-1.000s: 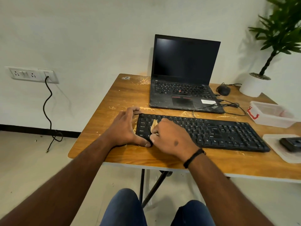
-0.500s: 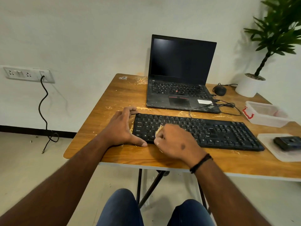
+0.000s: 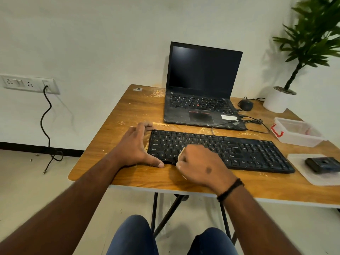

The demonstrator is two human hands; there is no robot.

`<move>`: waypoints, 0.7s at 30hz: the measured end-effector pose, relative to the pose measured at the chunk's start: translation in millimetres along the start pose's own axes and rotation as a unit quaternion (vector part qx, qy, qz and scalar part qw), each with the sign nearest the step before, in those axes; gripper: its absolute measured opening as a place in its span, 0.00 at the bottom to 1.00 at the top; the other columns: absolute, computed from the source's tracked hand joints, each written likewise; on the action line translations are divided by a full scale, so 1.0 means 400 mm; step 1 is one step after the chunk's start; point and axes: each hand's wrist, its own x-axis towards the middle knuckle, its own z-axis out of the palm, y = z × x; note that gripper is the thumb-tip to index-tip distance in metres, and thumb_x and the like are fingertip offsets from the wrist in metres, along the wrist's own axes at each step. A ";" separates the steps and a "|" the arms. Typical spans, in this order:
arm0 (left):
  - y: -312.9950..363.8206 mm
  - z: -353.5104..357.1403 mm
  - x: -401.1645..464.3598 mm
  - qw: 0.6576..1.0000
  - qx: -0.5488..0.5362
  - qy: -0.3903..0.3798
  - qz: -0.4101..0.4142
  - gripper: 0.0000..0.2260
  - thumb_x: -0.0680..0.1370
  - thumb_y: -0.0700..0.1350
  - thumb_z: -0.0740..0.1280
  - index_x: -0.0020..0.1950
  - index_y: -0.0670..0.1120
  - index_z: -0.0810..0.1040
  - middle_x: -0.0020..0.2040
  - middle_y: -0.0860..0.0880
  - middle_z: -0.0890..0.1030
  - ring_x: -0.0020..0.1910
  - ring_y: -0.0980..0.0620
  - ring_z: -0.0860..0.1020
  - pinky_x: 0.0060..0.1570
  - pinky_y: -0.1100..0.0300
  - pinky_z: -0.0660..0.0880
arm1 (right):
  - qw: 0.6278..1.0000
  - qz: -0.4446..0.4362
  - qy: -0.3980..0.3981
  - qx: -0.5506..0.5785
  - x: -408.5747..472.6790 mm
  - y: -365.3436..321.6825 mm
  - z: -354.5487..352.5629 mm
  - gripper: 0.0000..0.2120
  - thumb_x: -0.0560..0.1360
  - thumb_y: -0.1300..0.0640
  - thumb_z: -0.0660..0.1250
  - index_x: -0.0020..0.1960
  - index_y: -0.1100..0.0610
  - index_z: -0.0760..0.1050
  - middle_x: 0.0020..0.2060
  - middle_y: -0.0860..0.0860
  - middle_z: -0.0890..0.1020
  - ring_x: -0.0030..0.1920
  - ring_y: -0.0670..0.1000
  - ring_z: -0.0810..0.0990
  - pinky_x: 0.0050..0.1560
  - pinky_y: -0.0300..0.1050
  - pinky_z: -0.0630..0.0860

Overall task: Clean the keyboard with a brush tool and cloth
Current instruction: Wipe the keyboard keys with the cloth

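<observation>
A long black keyboard (image 3: 239,150) lies across the wooden table (image 3: 139,111), dusted with pale crumbs along its edges. My left hand (image 3: 136,146) lies flat against the keyboard's left end, fingers at the back corner and thumb along the front edge. My right hand (image 3: 198,164) is closed over a pale cloth (image 3: 181,151) at the keyboard's lower-left keys; only a small edge of the cloth shows past the fingers. No brush tool is in view.
An open black laptop (image 3: 200,100) stands behind the keyboard, with a mouse (image 3: 245,104) and cables at its right. A clear plastic box (image 3: 296,133), a white tray holding a dark object (image 3: 322,164), and a potted plant (image 3: 279,100) fill the right side. Sawdust-like crumbs (image 3: 160,92) lie on the table.
My right hand with the cloth has slid a little to the right and toward the keyboard's front edge. The left hand has stayed at the keyboard's left end.
</observation>
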 end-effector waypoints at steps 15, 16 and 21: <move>0.003 -0.002 -0.001 1.000 0.000 -0.004 -0.009 0.62 0.48 0.74 0.77 0.76 0.57 0.55 0.76 0.50 0.64 0.74 0.49 0.62 0.71 0.48 0.66 | 0.994 -0.001 0.113 0.004 -0.067 0.002 0.054 0.10 0.79 0.50 0.59 0.48 0.49 0.78 0.44 0.45 0.67 0.42 0.44 0.71 0.42 0.42 0.67; 0.006 -0.003 -0.003 1.000 0.000 -0.004 -0.006 0.62 0.48 0.74 0.77 0.76 0.57 0.55 0.75 0.51 0.64 0.73 0.50 0.62 0.71 0.48 0.66 | 0.991 0.009 0.136 0.008 -0.070 0.011 0.050 0.09 0.79 0.50 0.59 0.47 0.49 0.78 0.43 0.45 0.67 0.40 0.44 0.70 0.40 0.41 0.66; 0.011 -0.006 -0.004 1.000 -0.004 -0.001 0.000 0.62 0.48 0.73 0.77 0.76 0.54 0.57 0.74 0.51 0.66 0.72 0.51 0.62 0.72 0.50 0.64 | 0.983 0.046 0.176 -0.011 -0.076 0.017 0.086 0.09 0.79 0.50 0.57 0.54 0.51 0.74 0.48 0.47 0.68 0.40 0.43 0.68 0.39 0.38 0.68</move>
